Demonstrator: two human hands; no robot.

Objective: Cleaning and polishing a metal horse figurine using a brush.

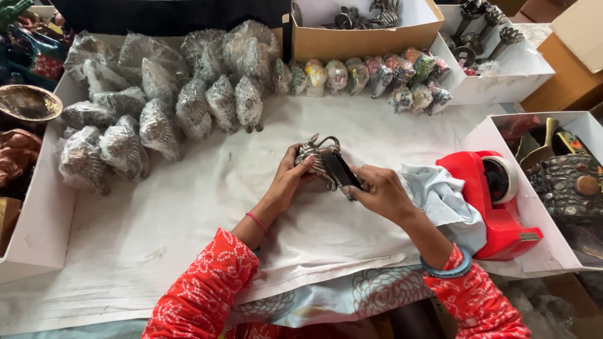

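My left hand (290, 177) grips a dark metal animal figurine (317, 157) with curved horns, held just above the white paper sheet (188, 207) in the middle of the table. My right hand (377, 191) holds a small black rectangular object (342, 171) pressed against the figurine's side. Both sleeves are red with a white pattern. A pale blue cloth (443, 198) lies just right of my right hand.
A red tape dispenser (493, 201) stands at the right. Several bubble-wrapped figurines (157, 94) are piled at the back left, coloured wrapped ones (377, 75) at the back middle. Cardboard and white boxes (358, 31) with metal pieces line the back and right.
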